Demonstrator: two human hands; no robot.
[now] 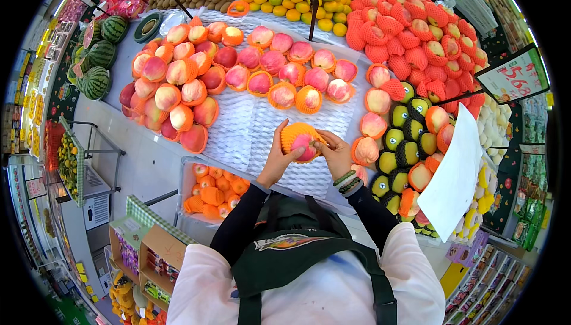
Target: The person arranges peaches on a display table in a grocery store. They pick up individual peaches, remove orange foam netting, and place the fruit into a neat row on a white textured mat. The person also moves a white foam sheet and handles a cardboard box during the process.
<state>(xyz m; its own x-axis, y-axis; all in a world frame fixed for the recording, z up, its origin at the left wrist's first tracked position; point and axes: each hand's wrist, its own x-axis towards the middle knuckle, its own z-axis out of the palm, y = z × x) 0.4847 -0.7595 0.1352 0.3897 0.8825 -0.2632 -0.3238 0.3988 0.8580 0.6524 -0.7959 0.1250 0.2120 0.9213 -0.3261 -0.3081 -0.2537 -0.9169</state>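
Note:
Between both hands is a pink apple [304,143] in an orange foam net sleeve, held above white foam padding [232,133]. My left hand [280,155] wraps its left side, thumb across the front. My right hand [333,150] pinches the sleeve's edge and the fruit's right side; green bead bracelets circle that wrist. Beyond the hands lie rows of pink apples [272,62] in orange foam sleeves. At the left is a heap of similarly sleeved red and pale fruit [167,97].
A plastic crate [182,191] of sleeved fruit stands at the near left. Green fruit [387,162] in black nets and a white sheet [455,178] are at the right. Oranges [294,1], red-netted fruit [417,57] and sign stands [314,13] line the back.

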